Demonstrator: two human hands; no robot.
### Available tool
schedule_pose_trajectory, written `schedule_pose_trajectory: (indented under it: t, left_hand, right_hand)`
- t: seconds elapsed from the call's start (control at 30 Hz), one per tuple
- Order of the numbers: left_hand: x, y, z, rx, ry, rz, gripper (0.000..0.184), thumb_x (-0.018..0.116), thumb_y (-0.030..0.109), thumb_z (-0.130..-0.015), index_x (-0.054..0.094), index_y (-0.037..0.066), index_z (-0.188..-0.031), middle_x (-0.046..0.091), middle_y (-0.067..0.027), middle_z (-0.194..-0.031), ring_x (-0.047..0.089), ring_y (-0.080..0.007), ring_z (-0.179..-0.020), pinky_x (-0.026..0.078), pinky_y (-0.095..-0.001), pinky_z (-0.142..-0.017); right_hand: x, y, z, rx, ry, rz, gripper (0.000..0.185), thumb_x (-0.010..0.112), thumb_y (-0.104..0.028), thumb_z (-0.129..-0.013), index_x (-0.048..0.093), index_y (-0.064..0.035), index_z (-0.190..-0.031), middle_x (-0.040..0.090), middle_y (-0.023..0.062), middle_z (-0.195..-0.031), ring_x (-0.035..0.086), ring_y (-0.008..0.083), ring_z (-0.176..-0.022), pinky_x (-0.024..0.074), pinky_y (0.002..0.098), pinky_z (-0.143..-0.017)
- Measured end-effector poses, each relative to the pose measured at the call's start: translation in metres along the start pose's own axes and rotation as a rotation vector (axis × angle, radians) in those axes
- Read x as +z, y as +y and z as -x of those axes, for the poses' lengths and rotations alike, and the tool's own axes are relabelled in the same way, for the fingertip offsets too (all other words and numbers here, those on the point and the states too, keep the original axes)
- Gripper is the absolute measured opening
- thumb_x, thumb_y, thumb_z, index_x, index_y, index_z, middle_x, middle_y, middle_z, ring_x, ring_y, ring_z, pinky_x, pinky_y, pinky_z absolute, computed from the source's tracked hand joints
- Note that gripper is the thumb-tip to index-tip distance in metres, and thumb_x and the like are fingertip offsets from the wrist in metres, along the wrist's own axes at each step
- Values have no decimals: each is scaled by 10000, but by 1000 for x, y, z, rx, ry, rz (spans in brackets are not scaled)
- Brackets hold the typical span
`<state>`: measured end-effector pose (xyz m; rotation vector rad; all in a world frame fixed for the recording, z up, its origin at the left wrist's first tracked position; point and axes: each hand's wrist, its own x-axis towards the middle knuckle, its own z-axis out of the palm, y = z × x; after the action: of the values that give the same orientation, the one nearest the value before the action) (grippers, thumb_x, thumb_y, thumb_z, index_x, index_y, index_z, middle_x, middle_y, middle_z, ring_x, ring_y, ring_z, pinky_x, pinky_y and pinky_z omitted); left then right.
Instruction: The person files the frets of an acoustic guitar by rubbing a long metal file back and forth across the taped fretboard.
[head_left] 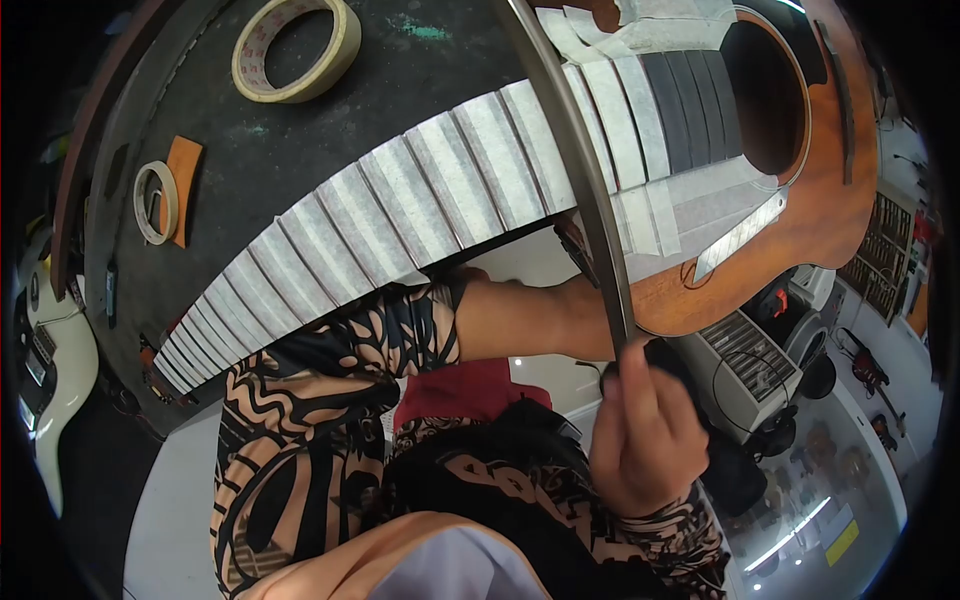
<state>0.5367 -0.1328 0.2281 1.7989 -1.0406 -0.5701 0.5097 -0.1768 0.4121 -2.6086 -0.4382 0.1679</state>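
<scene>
My right hand [648, 435] is closed around the near end of a long, narrow metal bar [590, 165]. The bar crosses above the guitar's fretboard and runs out of view at the top; whether it touches the frets I cannot tell. Pale masking tape [405, 205] covers the fretboard between the frets, and several dark strips [690, 105] show bare near the soundhole. Below the neck, my left forearm [530, 318] reaches right toward the brown guitar body [690, 302], where the hand is hidden. A small metal ruler [740, 237] lies on the body.
On the dark bench [400, 75] lie a large tape roll [347, 62], a smaller roll [142, 205] and an orange piece [184, 185]. A white guitar [72, 350] stands at left. A grilled, box-shaped unit [740, 365] sits at right beside a glass-topped case [820, 510].
</scene>
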Motion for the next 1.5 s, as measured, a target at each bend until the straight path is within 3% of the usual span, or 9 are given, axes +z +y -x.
schedule_pose_trajectory:
  t: [0.1,0.17,0.27,0.37,0.5,0.77,1.07,1.33,1.5]
  left_hand:
    - [13,-2,-1,-14,19,-28,375,421,267,-939,510,131,-1277,591,-107,-1227,556,-293,-1150,464,-408,-973]
    - [31,-4,-2,11,329,-18,386,417,273,-939,504,126,-1286,583,-108,-1247,542,-288,-1173,448,-411,-994]
    - [10,4,1,-99,128,213,399,395,283,-947,492,115,-1295,557,-108,-1291,526,-283,-1195,429,-408,-1015]
    - [-13,4,-1,-14,-17,-19,401,370,283,-957,486,113,-1302,544,-103,-1306,500,-268,-1224,406,-395,-1035]
    - [-17,7,0,-9,12,30,392,389,278,-950,499,110,-1286,549,-105,-1296,503,-270,-1219,402,-398,-1038]
    - [-20,11,1,-15,48,79,374,428,269,-935,526,105,-1255,560,-108,-1276,511,-275,-1208,393,-405,-1044]
    - [-47,28,11,-189,27,327,358,481,249,-907,549,94,-1224,579,-125,-1244,519,-286,-1199,386,-420,-1046]
    - [32,-5,-8,21,336,-38,273,506,189,-881,592,63,-1108,621,-140,-1123,607,-320,-1031,474,-417,-931]
    - [20,-10,-2,159,362,-295,314,444,183,-918,544,35,-1176,573,-143,-1226,536,-309,-1166,426,-419,-1012]
  right_hand:
    - [-4,21,76,-14,72,39,443,705,84,-691,654,-51,-1110,606,166,-793,585,258,-541,455,298,-461]
    - [-17,32,115,-29,18,93,449,703,81,-692,648,-53,-1116,614,174,-801,591,253,-544,459,297,-463]
    - [-19,36,116,-74,-34,40,450,702,55,-703,634,-42,-1137,614,173,-863,600,265,-567,469,303,-464]
    - [-4,9,20,-43,-1,31,465,702,42,-713,642,-45,-1166,591,147,-854,598,240,-574,466,307,-470]
    - [-7,2,-13,-44,-4,-13,534,697,54,-709,621,-55,-1226,579,139,-835,583,218,-561,458,311,-478]
    - [-33,39,127,-46,-70,64,531,702,29,-701,589,-62,-1212,612,159,-862,583,274,-565,465,345,-484]
    - [-16,2,-28,-58,39,-134,574,677,69,-677,628,-61,-1234,571,134,-822,562,215,-574,439,302,-473]
    - [-31,40,105,33,11,24,545,695,49,-704,575,-91,-1216,621,148,-850,581,264,-568,448,324,-465]
    - [-34,46,125,26,-42,24,568,708,41,-685,586,-121,-1215,628,150,-855,579,264,-577,432,327,-477]
